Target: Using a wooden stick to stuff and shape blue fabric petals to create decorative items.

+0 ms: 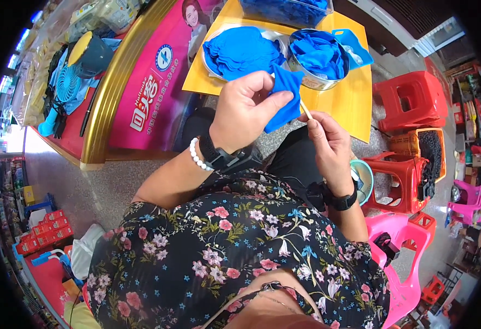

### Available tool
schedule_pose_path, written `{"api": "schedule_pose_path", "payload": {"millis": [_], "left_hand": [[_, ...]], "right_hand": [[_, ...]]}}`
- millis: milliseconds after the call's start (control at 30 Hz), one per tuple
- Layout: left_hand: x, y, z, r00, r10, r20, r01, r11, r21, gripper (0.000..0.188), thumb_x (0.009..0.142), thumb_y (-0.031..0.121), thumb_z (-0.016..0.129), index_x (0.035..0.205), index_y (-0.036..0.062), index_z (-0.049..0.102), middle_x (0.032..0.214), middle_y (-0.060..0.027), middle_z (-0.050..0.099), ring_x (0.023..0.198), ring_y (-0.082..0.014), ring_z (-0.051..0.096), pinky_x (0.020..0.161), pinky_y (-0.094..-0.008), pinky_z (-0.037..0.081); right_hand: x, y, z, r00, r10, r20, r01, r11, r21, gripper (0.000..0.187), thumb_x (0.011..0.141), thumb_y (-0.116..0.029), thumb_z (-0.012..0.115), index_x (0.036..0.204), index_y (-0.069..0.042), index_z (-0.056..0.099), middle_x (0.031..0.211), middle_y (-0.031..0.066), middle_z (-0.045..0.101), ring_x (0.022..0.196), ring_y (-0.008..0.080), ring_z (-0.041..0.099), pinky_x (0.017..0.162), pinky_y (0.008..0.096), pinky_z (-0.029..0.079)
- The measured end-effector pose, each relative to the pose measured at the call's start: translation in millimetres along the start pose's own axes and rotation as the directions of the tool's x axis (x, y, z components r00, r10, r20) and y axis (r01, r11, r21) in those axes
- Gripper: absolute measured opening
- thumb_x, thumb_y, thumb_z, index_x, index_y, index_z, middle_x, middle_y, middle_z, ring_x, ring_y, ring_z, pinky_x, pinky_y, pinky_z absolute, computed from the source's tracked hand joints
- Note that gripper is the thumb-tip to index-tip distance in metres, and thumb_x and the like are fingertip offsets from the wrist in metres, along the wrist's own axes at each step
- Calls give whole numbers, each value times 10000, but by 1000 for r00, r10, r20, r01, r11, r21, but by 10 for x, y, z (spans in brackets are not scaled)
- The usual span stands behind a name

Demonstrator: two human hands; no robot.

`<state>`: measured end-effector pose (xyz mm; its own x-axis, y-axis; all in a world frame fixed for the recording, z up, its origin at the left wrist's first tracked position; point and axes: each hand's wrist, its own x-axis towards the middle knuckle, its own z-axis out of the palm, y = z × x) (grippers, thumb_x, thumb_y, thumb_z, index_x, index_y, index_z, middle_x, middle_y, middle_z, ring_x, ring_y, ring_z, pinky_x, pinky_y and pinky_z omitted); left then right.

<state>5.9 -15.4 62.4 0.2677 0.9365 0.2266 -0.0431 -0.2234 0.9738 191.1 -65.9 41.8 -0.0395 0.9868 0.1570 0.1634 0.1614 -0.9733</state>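
Observation:
My left hand [241, 112] pinches a small piece of blue fabric [287, 101] between thumb and fingers, in front of my lap. Closed on a thin pale stick [305, 108], my right hand [331, 143] holds it so that its upper end meets the fabric's right edge; whether it goes into the cloth is hidden. Just beyond both hands, a stack of flat blue fabric pieces [243, 52] lies on a white tray. Beside it stands a round tin [320, 83] filled with crumpled blue pieces. Both rest on a yellow board [353, 104].
A clear bin [287, 15] of blue pieces and a light-blue plastic holder [356, 48] share the board. To the left is a pink counter [147, 82] with gold trim. Red stools [410, 101], a pale bucket [362, 178] and a pink chair [407, 274] stand on the right.

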Motion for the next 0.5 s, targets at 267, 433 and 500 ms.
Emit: {"api": "schedule_pose_path", "payload": {"millis": [267, 433, 500], "left_hand": [[-9, -74, 53, 999, 30, -32, -33, 993, -116, 105, 858, 95, 635, 812, 12, 591, 707, 40, 570, 643, -11, 499, 554, -184, 417], [24, -83, -30, 992, 110, -58, -106, 992, 72, 254, 893, 152, 606, 699, 34, 491, 614, 60, 417, 586, -17, 351, 487, -208, 314], [1, -52, 24, 979, 197, -50, -192, 977, 89, 270, 902, 143, 588, 684, 42, 465, 597, 56, 375, 578, -25, 325, 484, -222, 301]], "right_hand": [[-11, 47, -1, 1000, -27, 13, 28, 999, -42, 172, 917, -103, 533, 984, 19, 633, 825, 54, 650, 737, 92, 559, 673, 241, 451], [-1, 6, -10, 999, -43, 16, 45, 992, -116, 167, 915, -101, 535, 985, 12, 635, 812, 56, 650, 719, 92, 557, 656, 238, 449], [-5, 1, 5, 998, -62, 8, 62, 989, -131, 166, 915, -102, 536, 986, 11, 635, 809, 56, 649, 715, 91, 556, 652, 236, 448]]}}
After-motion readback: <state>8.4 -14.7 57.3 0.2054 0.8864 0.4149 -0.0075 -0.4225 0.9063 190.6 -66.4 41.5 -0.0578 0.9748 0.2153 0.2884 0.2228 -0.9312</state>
